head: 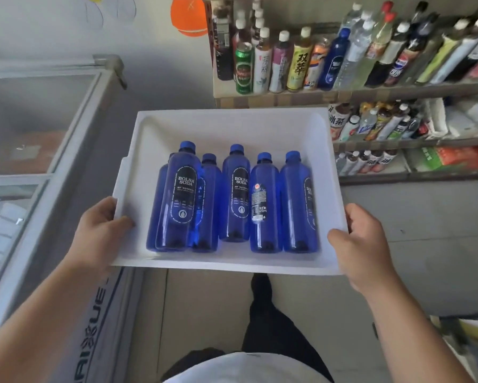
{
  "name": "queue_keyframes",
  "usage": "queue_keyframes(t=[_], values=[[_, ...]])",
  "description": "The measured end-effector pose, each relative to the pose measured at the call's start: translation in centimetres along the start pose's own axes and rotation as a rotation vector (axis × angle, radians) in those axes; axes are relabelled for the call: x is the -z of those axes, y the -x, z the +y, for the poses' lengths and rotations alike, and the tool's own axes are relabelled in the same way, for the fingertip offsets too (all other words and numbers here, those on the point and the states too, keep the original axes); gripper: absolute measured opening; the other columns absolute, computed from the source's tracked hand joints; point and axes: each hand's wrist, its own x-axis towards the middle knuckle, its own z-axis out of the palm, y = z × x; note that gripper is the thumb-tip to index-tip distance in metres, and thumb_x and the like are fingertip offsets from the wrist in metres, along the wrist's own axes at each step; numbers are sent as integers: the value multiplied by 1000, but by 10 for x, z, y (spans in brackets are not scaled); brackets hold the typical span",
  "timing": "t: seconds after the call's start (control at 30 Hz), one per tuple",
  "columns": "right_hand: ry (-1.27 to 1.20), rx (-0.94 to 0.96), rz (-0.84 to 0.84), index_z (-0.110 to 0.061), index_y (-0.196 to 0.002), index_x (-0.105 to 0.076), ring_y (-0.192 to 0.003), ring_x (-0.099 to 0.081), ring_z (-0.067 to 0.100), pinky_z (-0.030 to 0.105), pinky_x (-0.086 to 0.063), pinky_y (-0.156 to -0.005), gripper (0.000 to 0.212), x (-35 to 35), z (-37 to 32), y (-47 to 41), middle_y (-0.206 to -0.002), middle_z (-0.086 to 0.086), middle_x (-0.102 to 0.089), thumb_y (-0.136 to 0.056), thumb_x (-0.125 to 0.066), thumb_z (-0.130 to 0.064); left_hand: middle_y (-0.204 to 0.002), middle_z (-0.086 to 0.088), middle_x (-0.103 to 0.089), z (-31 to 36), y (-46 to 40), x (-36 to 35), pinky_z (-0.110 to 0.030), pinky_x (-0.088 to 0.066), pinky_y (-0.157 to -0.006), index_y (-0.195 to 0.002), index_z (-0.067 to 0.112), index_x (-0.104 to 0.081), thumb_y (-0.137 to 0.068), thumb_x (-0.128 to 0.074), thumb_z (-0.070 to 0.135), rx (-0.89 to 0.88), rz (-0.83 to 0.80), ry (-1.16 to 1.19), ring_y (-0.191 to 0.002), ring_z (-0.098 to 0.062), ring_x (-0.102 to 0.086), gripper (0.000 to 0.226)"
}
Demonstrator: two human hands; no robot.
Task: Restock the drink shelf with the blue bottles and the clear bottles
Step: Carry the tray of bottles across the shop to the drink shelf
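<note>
I carry a white tray [226, 123] in front of me. My left hand [99, 230] grips its left rim and my right hand [362, 244] grips its right rim. Several blue bottles [235, 194] with black labels lie side by side in the tray, caps pointing away from me; one at the left rests on top of another. The drink shelf [370, 92] stands ahead to the right. On its upper level one blue bottle [334, 59] stands beside some clear bottles [356, 48].
A chest freezer [38, 161] with a glass lid runs along my left. Lower shelf levels [425, 142] hold more drinks and packets. Tiled floor [204, 299] lies between freezer and shelf, with my leg and shoe below the tray.
</note>
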Motion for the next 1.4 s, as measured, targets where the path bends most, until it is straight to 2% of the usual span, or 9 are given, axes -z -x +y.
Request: queue_keyframes(t=[0.13, 0.27, 0.4, 0.47, 0.63, 0.83, 1.0, 1.2, 1.4], values=[[53, -11, 3, -15, -64, -40, -41, -35, 2, 12, -29, -40, 37, -11, 13, -66, -52, -12, -44, -77, -48, 19, -51, 10, -62, -12, -57, -41, -11, -41, -39, -74, 12, -57, -74, -53, -9, 2, 30, -64, -39, 1, -52, 22], [90, -38, -30, -7, -71, -47, -49, -40, 4, 12, -31, -42, 24, -29, 39, -118, -66, 4, -48, -78, -51, 16, -70, -7, -58, -40, -109, -66, -26, -43, -57, -75, 12, -57, -83, -51, -12, 40, 35, -139, -62, -20, -53, 27], [101, -84, -64, 0, -82, -54, -59, -48, 11, 20, -41, -50, 13, -59, 85, -166, -74, 14, -56, -78, -54, 12, -75, -9, -58, -80, -155, -86, -34, -45, -68, -76, 13, -57, -81, -55, -5, 94, 24, -182, -69, -23, -54, 18], [120, -118, -70, 7, -87, -53, -65, -49, 20, 29, -39, -55, 9, -76, 112, -186, -76, 19, -54, -78, -54, 11, -74, -8, -58, -102, -175, -97, -31, -45, -65, -76, 13, -56, -85, -54, -8, 109, 35, -249, -66, -23, -53, 23], [136, -165, -88, 10, -93, -52, -69, -51, 24, 34, -42, -60, 16, -125, 191, -238, -91, 33, -59, -77, -54, 7, -75, -11, -57, -172, -231, -125, -30, -44, -63, -83, 7, -58, -84, -55, -9, 124, 72, -331, -66, -23, -52, 16], [154, -185, -94, 11, -94, -52, -68, -54, 31, 32, -42, -59, 17, -183, 297, -304, -96, 33, -62, -78, -53, 8, -82, -6, -64, -275, -299, -164, -29, -51, -66, -98, 8, -61, -86, -57, -5, 123, 66, -351, -71, -23, -60, 18], [187, -166, -73, 8, -92, -53, -72, -57, 27, 31, -43, -60, 14, -218, 387, -357, -94, 31, -63, -78, -56, 7, -84, -8, -66, -363, -353, -203, -33, -55, -68, -86, 16, -59, -82, -60, -2, 90, 22, -343, -73, -22, -65, 18], [252, -139, -32, 1, -93, -58, -63, -53, 16, 16, -39, -45, 12, -239, 482, -405, -80, 9, -61, -82, -56, 7, -86, -5, -66, -460, -400, -263, -33, -57, -73, -85, 18, -58, -84, -57, -9, 99, -6, -277, -77, -21, -66, 27], [289, -159, -18, -8, -97, -59, -68, -58, 14, 25, -41, -53, 18, -236, 558, -444, -82, 1, -64, -84, -57, 5, -83, -2, -66, -539, -432, -330, -33, -59, -74, -93, 10, -59, -84, -57, -10, 100, -28, -246, -74, -16, -66, 22]])
